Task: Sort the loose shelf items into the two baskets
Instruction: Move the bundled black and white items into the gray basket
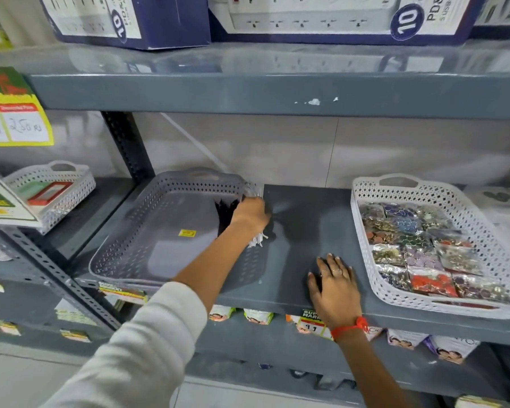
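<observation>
The left hand (pixel 252 214) is closing around a bundle of thin sticks (pixel 255 213), white ends poking out above the knuckles and below the wrist, dark ones showing on the basket side (blurred, so what they are I cannot tell). The bundle is sitting at the right wall of the grey basket (pixel 147 231), right over its rim; whether it is resting inside or just held against the wall is not clear. The grey basket is perforated, with a handle cut-out at the back and a small yellow sticker (pixel 187 233) on its otherwise bare floor.

The right hand (pixel 334 285) is lying flat, palm down, fingers spread, on the bare grey shelf (pixel 306 219) between the two baskets, grasping nothing. A red thread (pixel 351 327) is circling that wrist.

The white basket (pixel 365 231) is standing to the right, well apart from the grey one, and holding clear packets (pixel 424 248) of small colourful pieces, packed close together.

Nearby: boxes of power strips (pixel 306 19) on the shelf above, a yellow price card (pixel 15 122) at far left, a smaller white basket (pixel 80 178) on the neighbouring shelf, and sachets (pixel 258 315) hanging below the shelf edge. Nothing is standing between hands and baskets.
</observation>
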Tool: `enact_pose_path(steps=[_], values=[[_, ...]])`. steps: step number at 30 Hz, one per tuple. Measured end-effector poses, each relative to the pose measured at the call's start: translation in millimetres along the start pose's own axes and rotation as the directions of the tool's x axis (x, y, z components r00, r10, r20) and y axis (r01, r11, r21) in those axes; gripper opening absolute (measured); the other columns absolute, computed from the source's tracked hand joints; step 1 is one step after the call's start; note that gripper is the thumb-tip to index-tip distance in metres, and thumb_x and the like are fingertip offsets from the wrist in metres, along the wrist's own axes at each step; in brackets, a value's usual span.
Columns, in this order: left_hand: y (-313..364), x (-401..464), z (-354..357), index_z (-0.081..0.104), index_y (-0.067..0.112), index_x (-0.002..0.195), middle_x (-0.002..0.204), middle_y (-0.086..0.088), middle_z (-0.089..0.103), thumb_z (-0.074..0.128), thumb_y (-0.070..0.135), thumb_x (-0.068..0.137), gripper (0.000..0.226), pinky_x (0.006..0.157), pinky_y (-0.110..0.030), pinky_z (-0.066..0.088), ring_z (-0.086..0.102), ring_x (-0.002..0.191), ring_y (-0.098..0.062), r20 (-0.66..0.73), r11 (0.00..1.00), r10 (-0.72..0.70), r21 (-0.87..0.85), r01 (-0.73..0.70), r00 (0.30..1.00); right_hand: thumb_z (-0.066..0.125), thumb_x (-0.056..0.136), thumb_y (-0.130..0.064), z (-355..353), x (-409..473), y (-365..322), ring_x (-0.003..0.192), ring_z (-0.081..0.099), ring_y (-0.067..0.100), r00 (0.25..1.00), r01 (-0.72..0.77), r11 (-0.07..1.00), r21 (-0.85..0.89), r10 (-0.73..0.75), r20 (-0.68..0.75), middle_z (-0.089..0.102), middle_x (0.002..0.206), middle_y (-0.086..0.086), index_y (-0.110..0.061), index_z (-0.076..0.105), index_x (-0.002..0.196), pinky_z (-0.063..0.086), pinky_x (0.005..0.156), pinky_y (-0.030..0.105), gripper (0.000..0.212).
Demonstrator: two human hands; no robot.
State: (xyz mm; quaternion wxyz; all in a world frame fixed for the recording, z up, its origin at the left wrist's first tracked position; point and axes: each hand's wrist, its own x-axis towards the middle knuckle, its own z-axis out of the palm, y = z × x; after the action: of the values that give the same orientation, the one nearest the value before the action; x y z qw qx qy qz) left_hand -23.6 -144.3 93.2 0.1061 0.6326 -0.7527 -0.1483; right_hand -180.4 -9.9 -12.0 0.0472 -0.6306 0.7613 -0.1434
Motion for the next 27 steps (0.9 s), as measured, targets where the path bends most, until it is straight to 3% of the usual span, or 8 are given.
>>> enact_pose_path(steps=[3, 5, 8, 13, 17, 21, 23, 27], values=[[3.4, 13.1, 20.3, 0.052, -0.004, 0.115, 0.120, -0.024, 0.057, 0.052, 0.014, 0.089, 0.032, 0.087, -0.042, 0.047, 0.055, 0.111, -0.039, 0.049, 0.993, -0.098, 0.077, 0.095, 0.994, 0.019, 0.083, -0.046, 3.2, 3.1, 2.1, 0.132, 0.049, 0.028, 1.000, -0.010, 1.000, -0.020, 0.010, -0.014, 0.057, 0.137, 0.012, -0.013, 0.060, 0.125, 0.033, 0.114, 0.047, 0.068], [2.8, 17.0, 33.4, 0.051, -0.004, 0.119, 0.123, -0.023, 0.057, 0.051, 0.002, 0.086, 0.033, 0.089, -0.041, 0.048, 0.054, 0.114, -0.038, 0.053, 0.983, -0.142, 0.126, 0.134, 0.988, 0.026, 0.081, -0.043, 5.6, 4.6, 2.6, 0.122, 0.058, 0.031, 1.000, -0.007, 0.999, -0.043, 0.006, -0.016, 0.065, 0.127, 0.014, -0.012, 0.067, 0.116, 0.042, 0.106, 0.051, 0.062], [1.4, 19.2, 44.8, 0.051, -0.005, 0.119, 0.124, -0.022, 0.056, 0.046, -0.008, 0.085, 0.035, 0.091, -0.040, 0.047, 0.054, 0.115, -0.037, 0.014, 0.978, -0.158, 0.143, 0.154, 0.987, 0.028, 0.081, -0.042, 5.2, 4.8, 2.8, 0.119, 0.060, 0.031, 1.000, -0.002, 0.999, -0.050, 0.001, -0.008, 0.067, 0.124, 0.014, -0.012, 0.068, 0.114, 0.044, 0.103, 0.052, 0.060], [-3.8, 15.4, 41.1, 0.056, -0.009, 0.098, 0.110, -0.028, 0.057, 0.046, -0.011, 0.078, 0.023, 0.078, -0.043, 0.050, 0.059, 0.097, -0.042, -0.104, 0.973, -0.178, -0.166, 0.159, 0.978, 0.012, 0.079, -0.048, 3.1, 2.3, 2.1, 0.138, 0.041, 0.026, 1.000, 0.016, 0.999, -0.043, -0.016, -0.018, 0.051, 0.144, 0.009, -0.017, 0.055, 0.131, 0.025, 0.117, 0.044, 0.075], [-0.4, 1.8, 14.0, 0.056, -0.007, 0.102, 0.098, -0.029, 0.062, 0.042, -0.009, 0.081, 0.025, 0.070, -0.040, 0.047, 0.061, 0.088, -0.043, -0.320, 0.934, -0.147, -0.357, 0.025, 0.936, 0.019, 0.080, -0.046, 4.0, 3.4, 4.9, 0.132, 0.049, 0.028, 0.998, 0.005, 0.999, -0.041, -0.008, -0.064, 0.059, 0.136, 0.012, -0.013, 0.062, 0.124, 0.034, 0.113, 0.047, 0.070], [-20.0, -17.2, -19.9, 0.058, 0.003, 0.118, 0.108, -0.024, 0.063, 0.048, -0.008, 0.081, 0.039, 0.067, -0.023, 0.042, 0.061, 0.091, -0.039, -0.512, 0.899, -0.186, -0.432, -0.064, 0.838, 0.020, 0.080, -0.046, 2.7, 0.1, 1.9, 0.131, 0.049, 0.029, 0.998, 0.005, 1.000, -0.031, -0.007, -0.057, 0.059, 0.135, 0.013, -0.012, 0.063, 0.123, 0.035, 0.113, 0.046, 0.069], [-39.3, -24.2, -29.7, 0.057, 0.007, 0.122, 0.110, -0.023, 0.065, 0.049, -0.008, 0.080, 0.045, 0.069, -0.028, 0.044, 0.061, 0.094, -0.038, -0.554, 0.903, -0.212, -0.425, -0.055, 0.805, 0.024, 0.082, -0.044, 3.1, -1.2, 1.1, 0.132, 0.048, 0.029, 0.998, 0.004, 1.000, -0.026, -0.006, -0.065, 0.058, 0.137, 0.013, -0.011, 0.062, 0.124, 0.034, 0.114, 0.046, 0.065], [-80.3, -39.4, -36.0, 0.057, 0.006, 0.121, 0.111, -0.022, 0.066, 0.049, -0.009, 0.082, 0.043, 0.080, -0.041, 0.052, 0.062, 0.098, -0.038, -0.523, 0.917, -0.281, -0.393, 0.065, 0.804, 0.036, 0.084, -0.038, 1.0, -3.2, -0.6, 0.134, 0.047, 0.029, 0.998, -0.013, 1.000, -0.009, 0.013, -0.058, 0.055, 0.139, 0.014, -0.011, 0.060, 0.126, 0.031, 0.115, 0.046, 0.056]])
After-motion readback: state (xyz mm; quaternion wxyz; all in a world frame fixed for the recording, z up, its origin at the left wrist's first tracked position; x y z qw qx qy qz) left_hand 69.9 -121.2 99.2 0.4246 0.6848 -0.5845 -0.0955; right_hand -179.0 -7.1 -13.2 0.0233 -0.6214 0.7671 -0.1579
